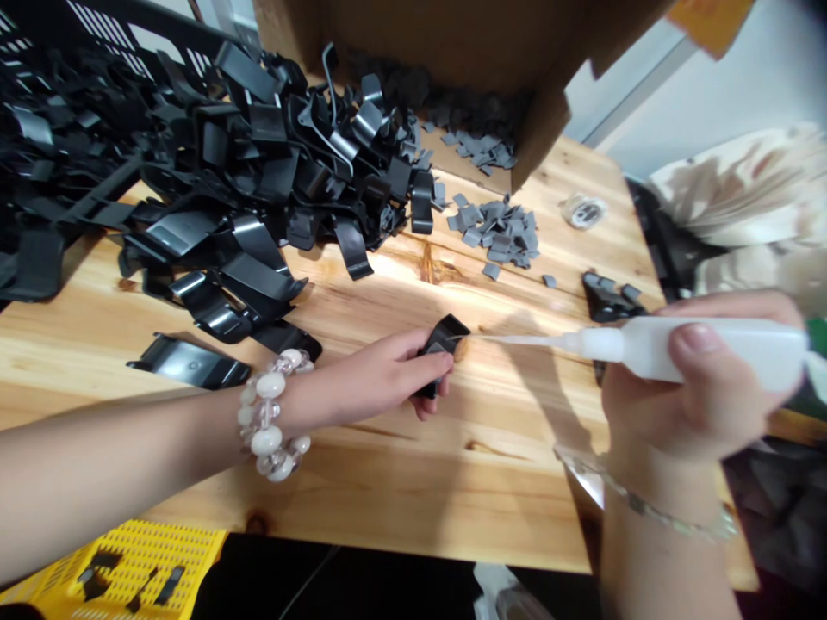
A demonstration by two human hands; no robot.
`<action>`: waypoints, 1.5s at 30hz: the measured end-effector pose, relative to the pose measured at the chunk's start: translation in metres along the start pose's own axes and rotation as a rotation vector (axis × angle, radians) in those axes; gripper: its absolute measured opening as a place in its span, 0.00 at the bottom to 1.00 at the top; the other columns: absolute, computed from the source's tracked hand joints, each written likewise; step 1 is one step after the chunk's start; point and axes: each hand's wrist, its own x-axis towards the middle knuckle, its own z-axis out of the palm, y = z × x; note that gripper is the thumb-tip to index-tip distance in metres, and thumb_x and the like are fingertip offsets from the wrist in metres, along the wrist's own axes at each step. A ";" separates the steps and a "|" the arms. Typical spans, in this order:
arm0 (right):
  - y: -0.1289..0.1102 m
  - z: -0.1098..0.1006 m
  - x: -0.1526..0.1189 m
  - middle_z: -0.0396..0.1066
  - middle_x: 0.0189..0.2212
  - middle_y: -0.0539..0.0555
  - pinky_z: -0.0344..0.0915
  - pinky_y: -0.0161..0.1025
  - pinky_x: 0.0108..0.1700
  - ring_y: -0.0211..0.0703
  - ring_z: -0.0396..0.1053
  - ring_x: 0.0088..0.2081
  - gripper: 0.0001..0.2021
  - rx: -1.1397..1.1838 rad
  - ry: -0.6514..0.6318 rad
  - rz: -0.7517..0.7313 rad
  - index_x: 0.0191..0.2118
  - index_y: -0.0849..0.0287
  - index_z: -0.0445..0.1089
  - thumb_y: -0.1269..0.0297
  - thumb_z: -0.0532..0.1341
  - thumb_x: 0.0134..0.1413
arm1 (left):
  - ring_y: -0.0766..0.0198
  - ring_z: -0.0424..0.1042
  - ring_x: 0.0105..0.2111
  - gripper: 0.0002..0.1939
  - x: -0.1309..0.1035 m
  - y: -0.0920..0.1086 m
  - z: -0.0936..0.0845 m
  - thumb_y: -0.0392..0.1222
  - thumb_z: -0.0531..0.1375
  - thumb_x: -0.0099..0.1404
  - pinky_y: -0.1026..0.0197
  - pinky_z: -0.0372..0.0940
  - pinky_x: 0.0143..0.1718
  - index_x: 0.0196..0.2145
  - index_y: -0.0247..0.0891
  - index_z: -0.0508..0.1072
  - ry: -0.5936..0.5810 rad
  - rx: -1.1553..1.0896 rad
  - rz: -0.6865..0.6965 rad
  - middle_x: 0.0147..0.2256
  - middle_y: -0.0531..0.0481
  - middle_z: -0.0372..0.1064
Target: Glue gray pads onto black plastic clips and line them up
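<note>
Over the middle of the table, my left hand (407,375) grips a curved black plastic clip (448,332) between thumb and fingers. My right hand (691,400) is wrapped round a white squeeze bottle (652,346) lying sideways in the grip. Its long thin nozzle (526,340) points left, with the tip at or just beside the clip; I cannot tell whether they touch. Left of my hands lies a big heap of similar black clips (258,172). Beyond them is a small pile of grey square pads (500,228).
A cardboard box (536,129) holding more grey pads stands at the back. At the upper left is a black crate (148,39). A round white roll (585,211) and a black part (611,297) lie to the right. Below the table's front edge sits a yellow basket (194,551).
</note>
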 end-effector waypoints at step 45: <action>-0.008 0.006 -0.001 0.63 0.21 0.49 0.40 0.38 0.22 0.35 0.55 0.21 0.03 -0.075 0.047 0.057 0.22 0.59 0.70 0.68 0.63 0.34 | 0.69 0.68 0.26 0.12 -0.001 0.001 0.000 0.47 0.53 0.68 0.62 0.67 0.31 0.33 0.36 0.65 0.010 0.021 -0.010 0.30 0.53 0.66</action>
